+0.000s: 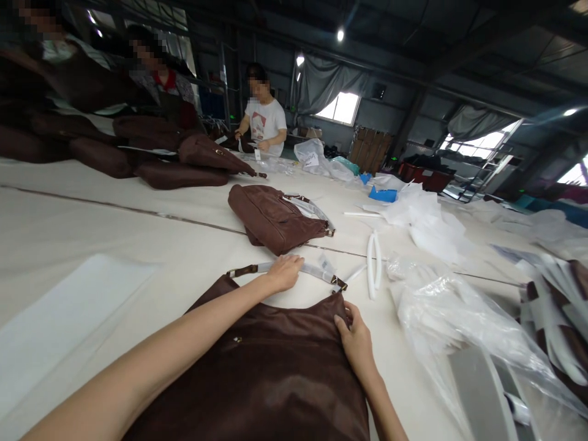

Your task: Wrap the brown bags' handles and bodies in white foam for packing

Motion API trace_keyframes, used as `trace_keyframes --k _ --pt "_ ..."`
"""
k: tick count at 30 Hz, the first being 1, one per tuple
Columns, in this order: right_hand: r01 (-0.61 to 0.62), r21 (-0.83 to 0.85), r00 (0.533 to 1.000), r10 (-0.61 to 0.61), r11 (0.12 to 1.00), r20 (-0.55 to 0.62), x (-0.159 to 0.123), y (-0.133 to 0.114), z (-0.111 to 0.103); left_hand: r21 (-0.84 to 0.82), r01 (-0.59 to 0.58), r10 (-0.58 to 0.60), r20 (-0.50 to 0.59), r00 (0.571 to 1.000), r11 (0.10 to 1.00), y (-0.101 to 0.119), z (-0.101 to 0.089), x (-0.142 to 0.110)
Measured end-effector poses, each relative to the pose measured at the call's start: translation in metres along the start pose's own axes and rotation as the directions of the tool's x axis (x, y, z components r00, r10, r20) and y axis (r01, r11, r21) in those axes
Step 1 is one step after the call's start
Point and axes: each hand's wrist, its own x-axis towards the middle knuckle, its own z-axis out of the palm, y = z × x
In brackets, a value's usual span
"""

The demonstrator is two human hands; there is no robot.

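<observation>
A brown handbag (pixel 271 367) lies flat on the cream table right in front of me. Its handle (pixel 316 271) is wrapped in clear plastic and arches over the bag's top. My left hand (pixel 285 272) is closed around the middle of that handle. My right hand (pixel 353 337) pinches the bag's upper right corner, near the handle's brass ring. A second brown handbag (pixel 273 217) lies a little farther away, its handle also wrapped.
A stack of brown bags (pixel 138 156) fills the far left, where three people work. Clear plastic bags (pixel 454 324) and white foam strips (pixel 373 263) lie to the right. A white sheet (pixel 59 318) rests at my left. A blue object (pixel 383 195) sits farther back.
</observation>
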Motion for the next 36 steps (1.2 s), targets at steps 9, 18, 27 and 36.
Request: trace_keyframes --k 9,18,27,36 --pt "-0.017 -0.039 1.0 0.016 0.999 -0.02 -0.004 0.004 0.001 0.172 -0.047 0.07 -0.129 0.989 0.984 0.01 -0.004 0.012" --pt "-0.136 0.38 0.987 0.159 0.915 -0.031 0.0 -0.013 -0.008 0.281 -0.072 0.182 -0.389 0.903 0.957 0.017 -0.048 0.001" --pt "-0.241 0.774 0.967 0.209 0.585 0.143 0.033 -0.05 -0.035 0.274 -0.092 0.23 -0.531 0.815 0.957 0.023 -0.071 -0.012" --pt "-0.312 0.475 0.924 0.146 0.823 0.354 -0.008 -0.023 -0.027 0.032 -0.311 0.29 -0.46 0.839 0.95 0.008 -0.082 -0.131"
